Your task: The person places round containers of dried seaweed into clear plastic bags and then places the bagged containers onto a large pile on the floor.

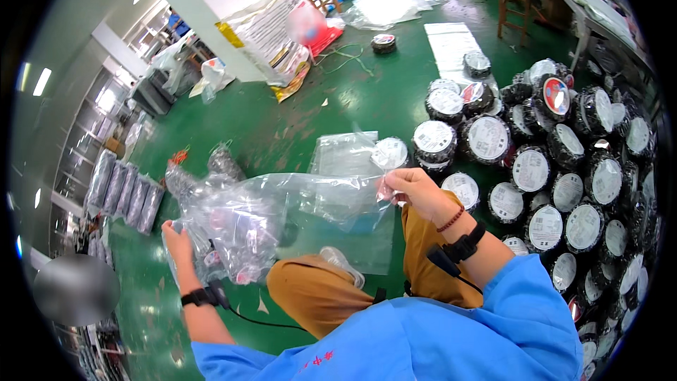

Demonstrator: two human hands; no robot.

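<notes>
A large clear plastic bag (335,187) stretches across in front of my knees. Its left part bulges with wrapped things, some showing red and pale labels; the film's glare hides their kind. My right hand (416,190) pinches the bag's gathered right end between thumb and fingers, above my right knee. At the bulging left side my left hand (178,240) has its fingers closed on the film, thumb side up. Flat sheets of clear plastic film (345,152) lie on the floor just beyond the bag.
Many round black rolls (486,137) with white labels are piled on my right, close to my right arm. Long wrapped bundles (127,190) lie at the left. Farther off are a printed sack (271,35) by a pillar, a wooden stool (513,14) and a table (589,7).
</notes>
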